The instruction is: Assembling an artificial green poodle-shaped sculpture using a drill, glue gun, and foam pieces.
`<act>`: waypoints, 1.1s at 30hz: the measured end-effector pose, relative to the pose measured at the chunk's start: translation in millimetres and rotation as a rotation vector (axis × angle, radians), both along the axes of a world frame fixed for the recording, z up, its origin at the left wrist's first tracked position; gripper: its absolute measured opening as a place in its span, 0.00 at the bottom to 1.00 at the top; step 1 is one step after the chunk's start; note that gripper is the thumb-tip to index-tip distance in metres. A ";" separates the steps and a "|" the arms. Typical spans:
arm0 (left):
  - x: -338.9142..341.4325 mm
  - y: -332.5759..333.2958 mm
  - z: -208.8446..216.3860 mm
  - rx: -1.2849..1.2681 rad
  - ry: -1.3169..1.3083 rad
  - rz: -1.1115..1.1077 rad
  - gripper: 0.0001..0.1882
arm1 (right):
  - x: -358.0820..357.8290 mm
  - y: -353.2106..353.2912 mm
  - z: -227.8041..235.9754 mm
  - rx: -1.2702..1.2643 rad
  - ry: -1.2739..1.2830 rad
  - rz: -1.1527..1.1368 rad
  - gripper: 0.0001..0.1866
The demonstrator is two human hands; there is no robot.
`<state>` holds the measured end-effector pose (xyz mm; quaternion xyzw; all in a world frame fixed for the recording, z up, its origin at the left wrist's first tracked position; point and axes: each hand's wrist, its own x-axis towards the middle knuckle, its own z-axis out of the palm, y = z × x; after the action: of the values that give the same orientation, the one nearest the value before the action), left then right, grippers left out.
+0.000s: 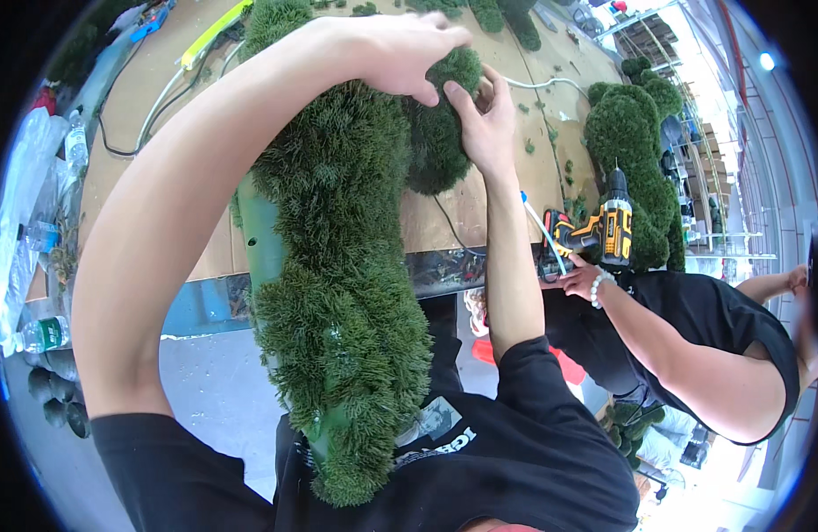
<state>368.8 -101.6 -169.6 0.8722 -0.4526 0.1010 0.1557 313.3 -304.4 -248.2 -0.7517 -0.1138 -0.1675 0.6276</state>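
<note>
Your left hand (pixel 400 53) lies curled over the far end of the long green artificial-foliage piece (pixel 342 293), fingers bent down into the tufts and gripping them. Your right hand (pixel 482 124) comes up from the near right and presses against the rounded green clump (pixel 440 133) at that same far end, thumb and fingers pinched into the foliage. The two hands sit just beside each other, with the clump between them.

The foliage piece runs from your chest at the near edge out onto the brown counter (pixel 161 115), tilted upward. Its bare dark green frame (pixel 263 239) shows along the left side where no tufts cover it.

On the counter to the far left lie a black cable (pixel 116 146) and a yellow-green strip (pixel 216 31). Loose green bits are scattered across the counter's far right part. To the right stands another shaggy green foliage shape (pixel 635 151), well apart from your hands.

Beside it a co-worker in a black shirt holds a yellow and black cordless drill (pixel 611 226); their hand (pixel 582 279) wears a pale bead bracelet. Clear plastic bottles (pixel 45 332) lie at the near left, off the counter.
</note>
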 end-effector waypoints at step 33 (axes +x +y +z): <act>-2.7 -37.7 40.3 0.127 0.437 -0.007 0.34 | -11.5 -9.5 4.4 -0.170 0.063 -0.161 0.38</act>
<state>366.1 -139.3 -129.2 0.8797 -0.4167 -0.1196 0.1954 301.8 -313.9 -243.8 -0.8138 -0.0470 -0.1833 0.5495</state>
